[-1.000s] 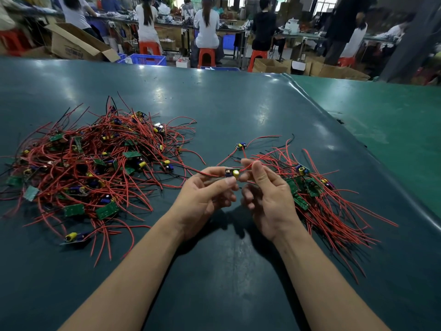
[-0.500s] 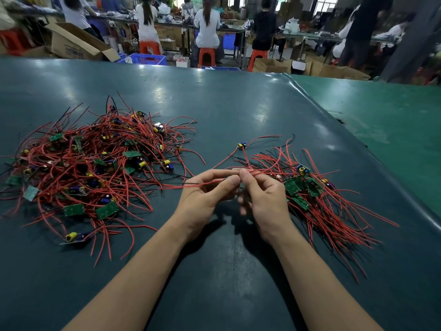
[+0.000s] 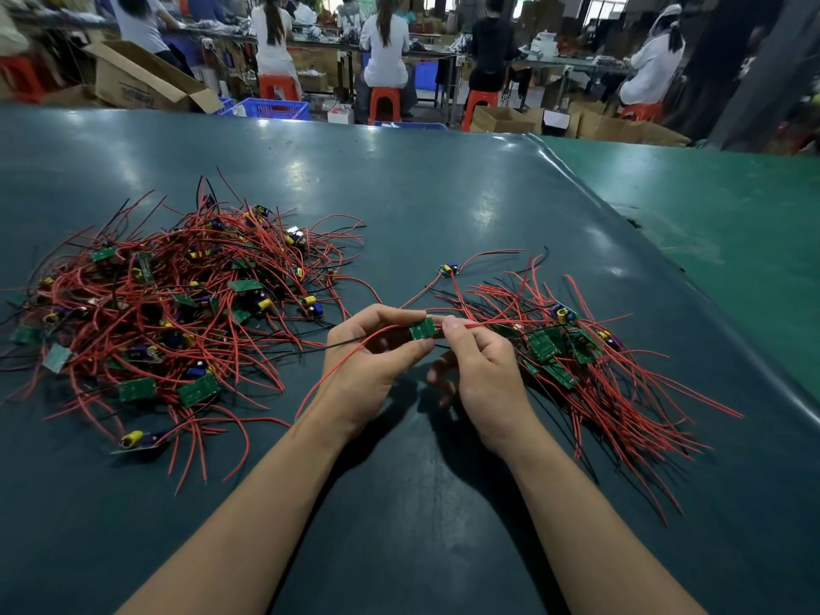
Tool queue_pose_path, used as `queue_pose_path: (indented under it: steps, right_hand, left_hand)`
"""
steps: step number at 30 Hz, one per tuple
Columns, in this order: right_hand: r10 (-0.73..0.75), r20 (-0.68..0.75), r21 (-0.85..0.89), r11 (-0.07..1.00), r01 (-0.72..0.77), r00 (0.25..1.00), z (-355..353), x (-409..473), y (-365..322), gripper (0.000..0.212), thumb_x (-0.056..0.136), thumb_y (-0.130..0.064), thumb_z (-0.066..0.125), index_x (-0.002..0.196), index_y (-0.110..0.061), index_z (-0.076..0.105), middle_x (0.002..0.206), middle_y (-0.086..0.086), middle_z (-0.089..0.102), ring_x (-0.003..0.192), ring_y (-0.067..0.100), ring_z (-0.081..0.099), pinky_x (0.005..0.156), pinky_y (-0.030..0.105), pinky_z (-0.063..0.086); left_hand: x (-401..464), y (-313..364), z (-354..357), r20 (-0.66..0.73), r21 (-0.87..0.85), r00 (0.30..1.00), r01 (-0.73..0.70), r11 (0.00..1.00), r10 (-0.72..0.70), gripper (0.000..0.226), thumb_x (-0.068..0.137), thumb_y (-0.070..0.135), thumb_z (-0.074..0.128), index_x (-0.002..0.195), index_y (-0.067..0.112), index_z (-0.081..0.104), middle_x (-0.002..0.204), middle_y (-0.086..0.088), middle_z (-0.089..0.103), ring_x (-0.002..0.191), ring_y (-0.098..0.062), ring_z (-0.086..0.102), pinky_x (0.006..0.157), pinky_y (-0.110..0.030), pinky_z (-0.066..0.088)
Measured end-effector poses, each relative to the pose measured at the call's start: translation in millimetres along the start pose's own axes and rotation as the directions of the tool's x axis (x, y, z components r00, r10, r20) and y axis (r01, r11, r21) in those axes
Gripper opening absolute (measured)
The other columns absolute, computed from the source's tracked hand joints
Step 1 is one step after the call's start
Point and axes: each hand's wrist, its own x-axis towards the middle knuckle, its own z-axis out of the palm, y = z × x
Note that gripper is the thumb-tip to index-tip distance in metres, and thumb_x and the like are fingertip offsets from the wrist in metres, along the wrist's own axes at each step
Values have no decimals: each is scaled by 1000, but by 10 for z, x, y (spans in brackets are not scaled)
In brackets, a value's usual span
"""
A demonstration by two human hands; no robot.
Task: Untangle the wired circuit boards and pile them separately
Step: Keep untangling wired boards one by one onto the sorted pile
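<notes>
A big tangled heap of circuit boards with red and black wires lies on the left of the dark green table. A sorted pile of boards with wires fanned toward the right sits on the right. Between them my left hand pinches a small green circuit board with thumb and fingers, held just above the table. My right hand pinches that board's red wires right beside it. One loose board lies beyond my hands.
The table's raised edge runs diagonally on the right, with a lighter green surface beyond it. Past the far edge, several people sit on orange stools at benches, near cardboard boxes and a blue crate.
The held board has turned so its green underside faces me instead of its yellow and black parts. Its red wire has come free of the left heap and now trails toward my left wrist.
</notes>
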Motion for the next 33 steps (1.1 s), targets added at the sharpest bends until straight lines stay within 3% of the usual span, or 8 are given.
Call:
queue_pose_path:
  steps: [4, 7, 10, 16, 20, 23, 26, 33]
  right_hand:
    - [-5, 39, 28, 1000, 4, 999, 32, -10, -24, 25, 105, -17, 41, 108, -9, 65, 72, 4, 60, 47, 10, 51, 42, 20, 42]
    - [-52, 35, -13, 999, 52, 998, 19, -25, -26, 25, 101, -24, 52, 87, -15, 70, 67, 4, 61, 44, 10, 49, 36, 19, 38]
    - [-77, 39, -14, 997, 78, 996, 6, -29, -23, 20, 94, -27, 60, 89, -11, 73, 75, -2, 68, 46, 10, 51, 37, 21, 36]
    - [-137, -61, 23, 990, 139, 989, -33, -9, -16, 24, 95, -23, 62, 79, -9, 74, 57, 6, 58, 40, 12, 44, 38, 19, 31]
    - [-191, -64, -18, 982, 190, 980, -53, 14, -28, 18, 96, -13, 59, 92, -10, 77, 66, -7, 66, 50, 1, 49, 47, 13, 37]
    - [-184, -80, -30, 983, 182, 980, -52, 33, -14, 22, 99, -10, 54, 94, -3, 74, 54, -16, 59, 46, -3, 50, 48, 7, 36]
    - [-104, -146, 136, 983, 124, 984, -67, 75, 0, 27, 99, -10, 53, 84, -9, 75, 49, -13, 47, 39, 2, 36, 37, 16, 27]
    - [29, -330, 446, 886, 129, 943, -234, 203, -63, 28, 99, -10, 49, 79, -6, 68, 53, -7, 46, 35, 5, 31, 34, 15, 23]
  left_hand:
    - [-4, -10, -10, 7, -49, 1000, 11, 999, -10, 26, 68, -11, 76, 87, 5, 69, 87, -7, 76, 82, -15, 70, 77, -23, 54]
    - [36, 25, -15, -26, -337, 995, 78, 938, -92, 23, 62, -2, 74, 82, 9, 71, 82, -11, 74, 78, -22, 70, 79, -30, 57]
    - [81, 39, -67, -93, -463, 989, 63, 884, -119, 23, 62, -2, 72, 75, 16, 76, 77, -6, 73, 72, -16, 69, 74, -24, 57]
    - [-13, 55, 6, -4, -143, 999, -36, 989, 36, 26, 64, -7, 78, 85, 8, 70, 85, -6, 76, 81, -19, 72, 81, -28, 57]
    - [-54, 62, 27, 84, 88, 990, -118, 989, 111, 31, 71, -22, 71, 86, 5, 68, 84, 4, 75, 83, -11, 71, 79, -20, 54]
    - [-75, 102, 40, 87, 111, 994, -80, 991, 70, 27, 71, -17, 75, 85, 6, 69, 77, 7, 74, 74, -5, 69, 73, -15, 52]
    - [-62, 121, 21, 70, 96, 997, -37, 995, 30, 25, 70, -11, 79, 80, 10, 70, 66, 9, 68, 62, -3, 59, 63, -13, 47]
    - [-65, 131, -21, 102, 54, 994, 18, 998, -23, 26, 68, -13, 78, 75, 11, 69, 72, 7, 71, 69, -5, 65, 68, -14, 50]
